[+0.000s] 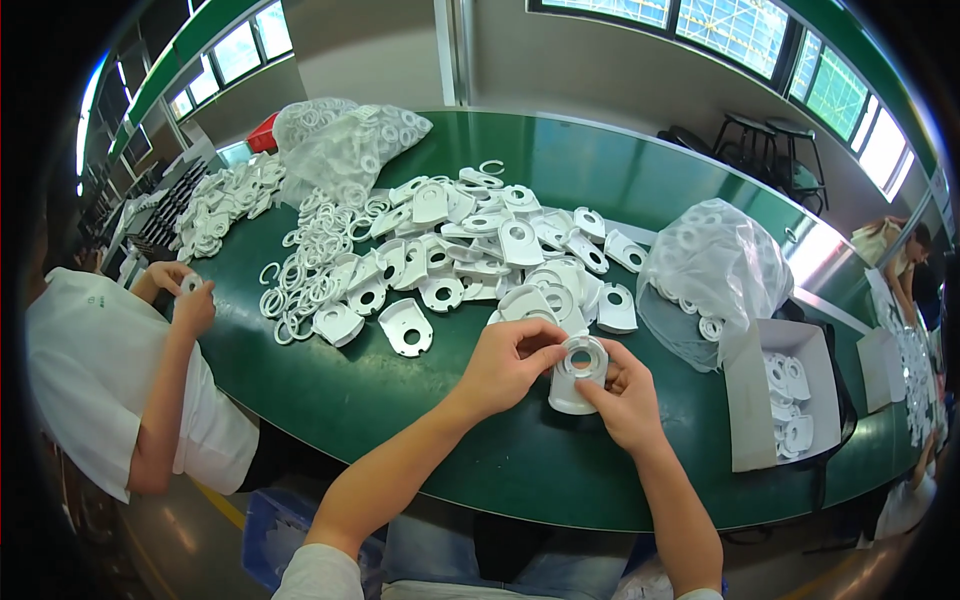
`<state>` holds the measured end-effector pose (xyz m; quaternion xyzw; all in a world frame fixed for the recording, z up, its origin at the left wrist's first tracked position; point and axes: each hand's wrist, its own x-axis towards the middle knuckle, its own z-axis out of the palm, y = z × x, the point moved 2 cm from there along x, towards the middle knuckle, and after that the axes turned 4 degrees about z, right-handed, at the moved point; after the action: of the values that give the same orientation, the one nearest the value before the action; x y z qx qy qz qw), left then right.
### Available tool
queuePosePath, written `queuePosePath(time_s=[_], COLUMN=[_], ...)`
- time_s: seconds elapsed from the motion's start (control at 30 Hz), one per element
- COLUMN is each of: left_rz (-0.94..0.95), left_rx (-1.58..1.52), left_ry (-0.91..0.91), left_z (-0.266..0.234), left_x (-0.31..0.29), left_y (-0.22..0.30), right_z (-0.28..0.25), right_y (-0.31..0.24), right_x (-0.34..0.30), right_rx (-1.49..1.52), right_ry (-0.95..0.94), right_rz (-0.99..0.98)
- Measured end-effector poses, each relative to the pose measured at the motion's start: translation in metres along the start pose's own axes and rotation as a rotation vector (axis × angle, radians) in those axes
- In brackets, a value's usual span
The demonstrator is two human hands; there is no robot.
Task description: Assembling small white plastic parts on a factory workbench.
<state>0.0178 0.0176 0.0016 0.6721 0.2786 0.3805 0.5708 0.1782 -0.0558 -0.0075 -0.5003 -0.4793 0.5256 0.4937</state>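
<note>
Between my two hands, above the table's near edge, is a white plastic housing (573, 398) with a round hole and a white ring (583, 352) at its top. My left hand (507, 368) pinches the ring's left side with thumb and fingertips. On the other side, my right hand (622, 396) grips the housing, its thumb across the front and its fingers behind. Whether the ring is fully seated in the hole I cannot tell. Just beyond my hands lies a heap of similar white housings (518, 243), with loose white rings (297, 282) piled at its left.
A clear bag of white parts (715, 262) and an open white box (748, 420) holding finished-looking pieces stand at the right. Another bag of rings (350, 140) lies far left. A co-worker (130, 370) sits at the left, holding a small white part. Below is a blue bin (262, 545).
</note>
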Motion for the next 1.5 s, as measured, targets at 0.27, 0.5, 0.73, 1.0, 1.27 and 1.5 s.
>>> queuePosePath(time_s=[0.27, 0.5, 0.73, 1.0, 1.27, 1.5], left_rz=[0.048, 0.048, 0.216, 0.323, 0.427, 0.452], left_rx=[-0.099, -0.057, 0.169, 0.131, 0.26, 0.331], left_ry=[0.094, 0.171, 0.091, -0.028, 0.013, 0.075], left_z=[0.003, 0.012, 0.013, 0.006, 0.011, 0.015], left_x=[-0.001, -0.006, -0.003, -0.003, -0.006, -0.01], left_y=[-0.001, -0.002, 0.009, 0.014, 0.013, 0.016], right_z=[0.005, 0.013, 0.004, 0.01, 0.009, 0.013], right_y=[-0.002, -0.006, 0.0, -0.002, -0.005, -0.007], right_x=[0.001, -0.003, 0.002, -0.002, -0.003, -0.006], right_rx=[0.148, 0.105, 0.112, -0.213, -0.19, -0.183], right_ry=[-0.059, -0.054, 0.075, 0.001, 0.021, 0.031], right_rz=[-0.022, -0.08, -0.109, -0.186, -0.161, -0.133])
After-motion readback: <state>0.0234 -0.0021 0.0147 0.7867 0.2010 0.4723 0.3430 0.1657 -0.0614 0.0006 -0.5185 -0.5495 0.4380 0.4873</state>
